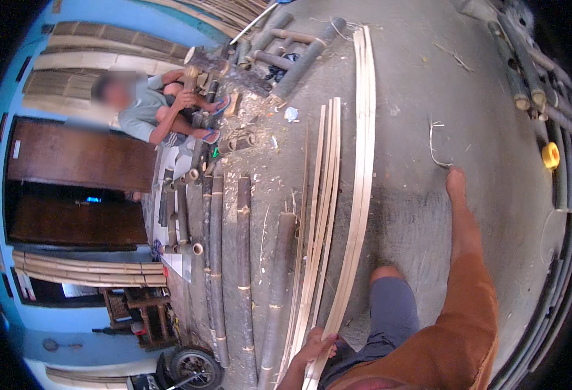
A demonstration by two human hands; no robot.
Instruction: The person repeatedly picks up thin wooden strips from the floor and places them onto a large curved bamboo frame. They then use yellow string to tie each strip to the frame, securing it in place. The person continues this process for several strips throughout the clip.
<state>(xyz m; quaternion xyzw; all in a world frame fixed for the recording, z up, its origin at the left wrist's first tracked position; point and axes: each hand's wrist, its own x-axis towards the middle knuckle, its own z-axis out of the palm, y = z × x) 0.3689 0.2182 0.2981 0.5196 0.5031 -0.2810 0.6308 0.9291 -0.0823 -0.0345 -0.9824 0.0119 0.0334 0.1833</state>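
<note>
Bamboo strips (347, 214) sit clamped in the left hand (316, 346); right hand (455, 179) hangs apart, empty. Their long far ends could snag nearby poles (243, 260).

Left hand (313, 348) closed around near ends of pale split bamboo strips (357, 195), which run long across concrete floor (487, 123). Right hand (455, 182) stretched out, at thin loose sliver (433, 146) (contact unclear). Dark bamboo poles (241, 260) lie just left of strips. Seated person (152, 107) works beyond them.
</note>
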